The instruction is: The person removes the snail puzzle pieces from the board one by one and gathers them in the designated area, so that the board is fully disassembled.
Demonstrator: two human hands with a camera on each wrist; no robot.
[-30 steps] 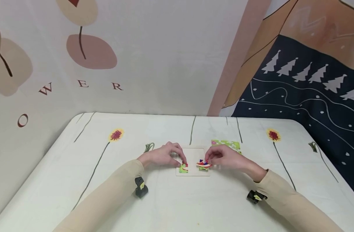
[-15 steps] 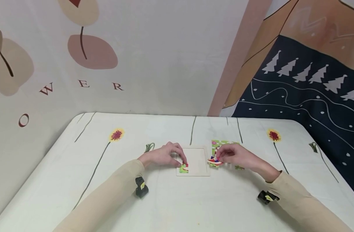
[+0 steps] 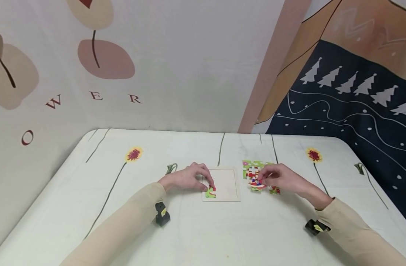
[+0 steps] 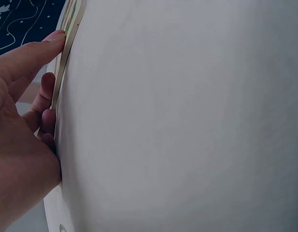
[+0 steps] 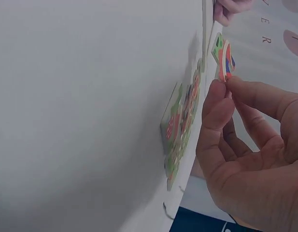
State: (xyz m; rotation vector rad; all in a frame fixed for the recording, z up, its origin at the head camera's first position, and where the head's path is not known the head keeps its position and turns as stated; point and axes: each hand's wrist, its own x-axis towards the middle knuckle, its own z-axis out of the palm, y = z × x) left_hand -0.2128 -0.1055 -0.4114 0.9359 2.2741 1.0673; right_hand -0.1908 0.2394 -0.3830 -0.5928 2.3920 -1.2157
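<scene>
My left hand (image 3: 189, 177) rests at the left side of a shallow, pale puzzle tray (image 3: 227, 179). Its thumb and index fingertip touch a green, red and white puzzle piece (image 3: 211, 193) in the tray's near left corner. In the left wrist view the thumb lies at the rim, the other fingers loosely bent below. Between thumb and fingertips my right hand (image 3: 286, 180) pinches a red, white and blue puzzle piece (image 5: 226, 58). The head view has it raised, overlapping a group of colourful puzzle pieces (image 3: 251, 164) right of the tray; the hand partly covers that group.
A white cloth printed with flowers (image 3: 134, 154) covers the table (image 3: 196, 236). Behind it hangs a pale printed curtain (image 3: 189, 74), with a dark tree-patterned part (image 3: 322, 107) on the right. Each sleeve bears a small black wrist camera (image 3: 162, 214).
My right hand has moved right with its pinched piece, from over the tray to over the loose pieces, uncovering the tray's right part. My left hand has stayed in place.
</scene>
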